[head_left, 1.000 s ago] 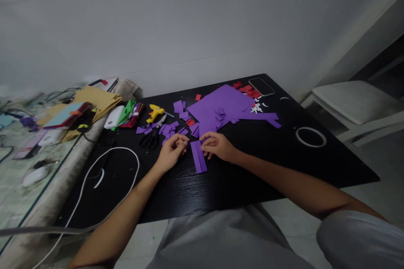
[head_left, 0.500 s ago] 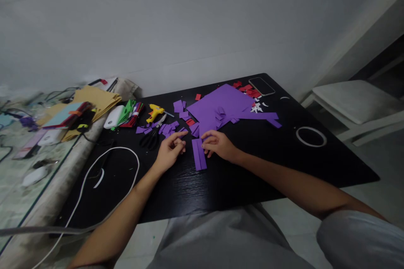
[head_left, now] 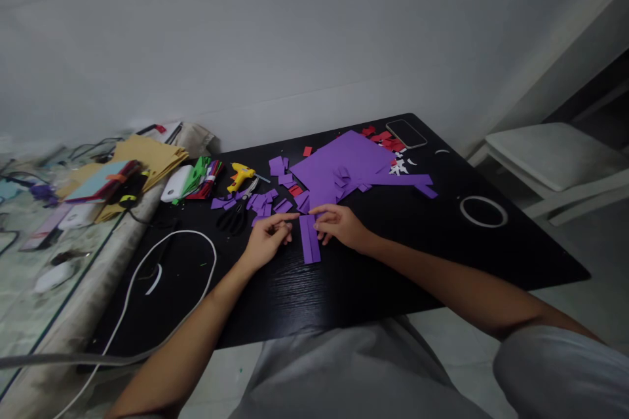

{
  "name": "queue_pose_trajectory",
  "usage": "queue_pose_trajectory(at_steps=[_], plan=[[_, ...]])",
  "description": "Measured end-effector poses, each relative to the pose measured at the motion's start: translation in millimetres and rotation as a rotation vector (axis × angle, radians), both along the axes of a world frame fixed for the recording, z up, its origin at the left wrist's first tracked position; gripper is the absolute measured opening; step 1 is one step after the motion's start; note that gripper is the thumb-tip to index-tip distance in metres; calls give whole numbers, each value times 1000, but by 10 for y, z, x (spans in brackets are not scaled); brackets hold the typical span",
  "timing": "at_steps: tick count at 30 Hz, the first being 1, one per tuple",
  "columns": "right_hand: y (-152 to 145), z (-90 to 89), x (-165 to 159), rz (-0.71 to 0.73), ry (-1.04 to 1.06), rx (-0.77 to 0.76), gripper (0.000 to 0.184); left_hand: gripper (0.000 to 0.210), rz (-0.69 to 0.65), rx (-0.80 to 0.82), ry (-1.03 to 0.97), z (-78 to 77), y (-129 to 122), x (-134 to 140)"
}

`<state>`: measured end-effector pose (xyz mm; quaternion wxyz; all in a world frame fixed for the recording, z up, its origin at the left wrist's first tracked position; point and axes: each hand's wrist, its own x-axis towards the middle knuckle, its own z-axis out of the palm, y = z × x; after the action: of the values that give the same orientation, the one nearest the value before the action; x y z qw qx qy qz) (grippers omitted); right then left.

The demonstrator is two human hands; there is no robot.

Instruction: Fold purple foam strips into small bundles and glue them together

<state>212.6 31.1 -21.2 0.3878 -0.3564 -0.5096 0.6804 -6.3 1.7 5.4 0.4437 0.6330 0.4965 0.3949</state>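
Black desk [head_left: 393,262] across mid-frame, and just below centre the layered purple strip [head_left: 309,242] lies long axis up the frame, left hand [head_left: 268,237] beside it, index and thumb spread, right hand [head_left: 341,228] nearer, fingers at its right edge, any pinch impossible to tell.

From my remote seat I can read no text, label, brand, number or sign anywhere in the head view. A white device [head_left: 177,181] on the tabletop [head_left: 383,288] carries a small round mark, too small for me to make out. I get no legible lettering off the yellow glue gun [head_left: 242,175] or the phone [head_left: 407,133] either.
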Motion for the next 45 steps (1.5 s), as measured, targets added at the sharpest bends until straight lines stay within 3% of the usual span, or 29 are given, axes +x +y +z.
queue_pose_trajectory(at_steps=[23, 30, 45], plan=[[14, -16, 9, 19, 7, 6, 42, 33, -33, -9, 14, 2, 7, 14], [-2, 9, 6, -8, -13, 7, 32, 34, 1, -3, -6, 16, 8, -2], [-1, -5, -5, -17, -4, -2, 33, 30, 4, 10, 1, 12, 8, -10]])
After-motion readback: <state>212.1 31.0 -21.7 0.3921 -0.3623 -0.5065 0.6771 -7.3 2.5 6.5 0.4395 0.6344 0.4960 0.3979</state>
